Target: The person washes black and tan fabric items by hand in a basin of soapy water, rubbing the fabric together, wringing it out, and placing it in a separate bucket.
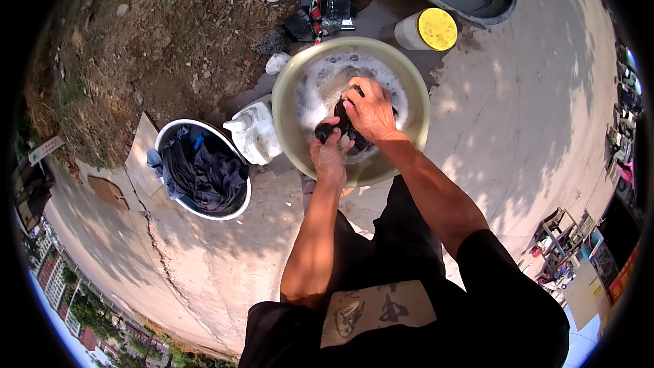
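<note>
A wide pale-green basin [286, 135] stands before me, holding cloudy water edged with white suds [312, 97]. Over it, my left hand [329, 156] grips one end of a wet black cloth [343, 120], whose bunched tip pokes out past the thumb. My right hand [370, 112] is closed on the same cloth, a little farther off and to the right, with its fingers curled over the top. Parts of the cloth are covered by both hands, and its lower part hangs at the water. What kind of garment it is I cannot tell.
Left of the basin are a white plastic jug [255, 130] and a metal tub [246, 191] of dark clothes [204, 171]. Beyond it stand a yellow-lidded bucket [437, 29] and a large dark tub [503, 7] of murky water. Foil and black scraps [327, 7] litter the ground.
</note>
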Demonstrator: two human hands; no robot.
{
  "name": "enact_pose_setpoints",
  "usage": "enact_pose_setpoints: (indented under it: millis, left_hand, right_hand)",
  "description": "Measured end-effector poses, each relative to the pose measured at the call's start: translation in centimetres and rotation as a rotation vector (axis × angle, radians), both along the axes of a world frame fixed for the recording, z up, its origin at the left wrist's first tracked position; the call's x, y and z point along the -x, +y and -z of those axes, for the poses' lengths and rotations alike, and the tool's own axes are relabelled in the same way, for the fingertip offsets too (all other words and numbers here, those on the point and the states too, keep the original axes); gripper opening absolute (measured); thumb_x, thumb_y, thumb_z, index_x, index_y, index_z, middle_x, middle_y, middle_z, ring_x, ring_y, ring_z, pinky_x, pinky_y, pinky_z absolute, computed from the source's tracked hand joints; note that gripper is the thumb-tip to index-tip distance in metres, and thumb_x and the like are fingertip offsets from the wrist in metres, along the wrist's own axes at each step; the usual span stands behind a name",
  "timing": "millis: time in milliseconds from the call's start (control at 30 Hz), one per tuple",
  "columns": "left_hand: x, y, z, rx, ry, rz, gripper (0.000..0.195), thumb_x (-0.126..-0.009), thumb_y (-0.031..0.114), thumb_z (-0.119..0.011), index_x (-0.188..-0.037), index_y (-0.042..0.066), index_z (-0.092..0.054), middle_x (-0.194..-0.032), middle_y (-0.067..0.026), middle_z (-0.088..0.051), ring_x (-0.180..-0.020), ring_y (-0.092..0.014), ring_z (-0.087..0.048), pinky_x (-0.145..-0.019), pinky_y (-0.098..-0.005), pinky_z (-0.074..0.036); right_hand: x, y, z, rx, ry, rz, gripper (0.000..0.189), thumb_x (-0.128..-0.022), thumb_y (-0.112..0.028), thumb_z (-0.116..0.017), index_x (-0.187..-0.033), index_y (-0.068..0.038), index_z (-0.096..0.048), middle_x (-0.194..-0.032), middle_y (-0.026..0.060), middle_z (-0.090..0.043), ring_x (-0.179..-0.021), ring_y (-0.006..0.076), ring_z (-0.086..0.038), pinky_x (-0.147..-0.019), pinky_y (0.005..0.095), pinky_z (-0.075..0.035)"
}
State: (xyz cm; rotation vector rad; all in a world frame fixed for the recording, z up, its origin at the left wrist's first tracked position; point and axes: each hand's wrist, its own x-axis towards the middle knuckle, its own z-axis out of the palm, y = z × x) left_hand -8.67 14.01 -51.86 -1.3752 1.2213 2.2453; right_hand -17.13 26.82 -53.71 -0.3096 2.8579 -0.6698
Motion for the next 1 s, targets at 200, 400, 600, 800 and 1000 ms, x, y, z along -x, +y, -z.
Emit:
enact_pose_setpoints:
  millis: [200, 400, 600, 800, 1000]
  left_hand:
    - [1.7, -0.4, -0.1, -0.412, -0.206, -0.021, 0.078, -0.093, 0.053, -0.066, -0.156, 0.02, -0.034, -0.152, -0.0121, -0.043, -0.134, -0.036, -0.045, -0.101, -0.0678, -0.038]
    - [-0.5, -2.9, 5.4, -0.476, 0.223, 0.251, 0.06, -0.105, 0.049, -0.049, -0.152, 0.014, -0.04, -0.146, -0.0102, -0.051, -0.136, -0.03, -0.047, -0.122, -0.0494, -0.031]
    - [0.1, -1.7, 4.4, -0.036, 0.122, 0.072, 0.038, -0.109, 0.029, -0.049, -0.138, 0.005, -0.05, -0.121, -0.0084, -0.064, -0.108, -0.023, -0.064, -0.105, -0.04, -0.047]
    - [-1.1, -2.2, 1.0, 0.519, 0.273, 0.617, 0.029, -0.098, 0.013, -0.063, -0.126, 0.005, -0.064, -0.122, -0.0164, -0.062, -0.108, -0.029, -0.063, -0.094, -0.0406, -0.051]
    - [1.1, -1.2, -0.5, 0.191, -0.144, 0.279, 0.066, -0.093, 0.034, -0.069, -0.153, 0.023, -0.043, -0.163, -0.0149, -0.026, -0.146, -0.042, -0.033, -0.109, -0.0451, -0.046]
  right_hand:
    - [-0.7, -1.0, 3.5, 0.182, -0.544, 0.481, 0.063, -0.088, -0.041, -0.075, -0.143, -0.016, -0.057, -0.149, 0.0182, -0.044, -0.129, 0.0437, -0.054, -0.104, 0.0547, -0.048]
    - [-6.7, -7.1, -6.0, 0.334, -0.401, 0.368, 0.041, -0.09, -0.039, -0.074, -0.119, -0.01, -0.069, -0.121, 0.0172, -0.061, -0.109, 0.0412, -0.065, -0.091, 0.0506, -0.052]
    - [-3.6, -6.3, -4.3, 0.405, -0.314, 0.502, 0.041, -0.09, -0.042, -0.075, -0.113, -0.008, -0.068, -0.122, 0.0189, -0.063, -0.107, 0.04, -0.065, -0.089, 0.0475, -0.053]
    - [1.8, -0.6, 1.4, 0.199, -0.222, 0.264, 0.062, -0.096, -0.023, -0.062, -0.154, -0.019, -0.04, -0.156, 0.0202, -0.039, -0.144, 0.0429, -0.035, -0.117, 0.0556, -0.034]
    - [1.7, -4.2, -0.6, 0.024, -0.682, 0.206, 0.074, -0.087, -0.046, -0.071, -0.151, -0.018, -0.046, -0.163, 0.0245, -0.023, -0.144, 0.0497, -0.032, -0.115, 0.0561, -0.039]
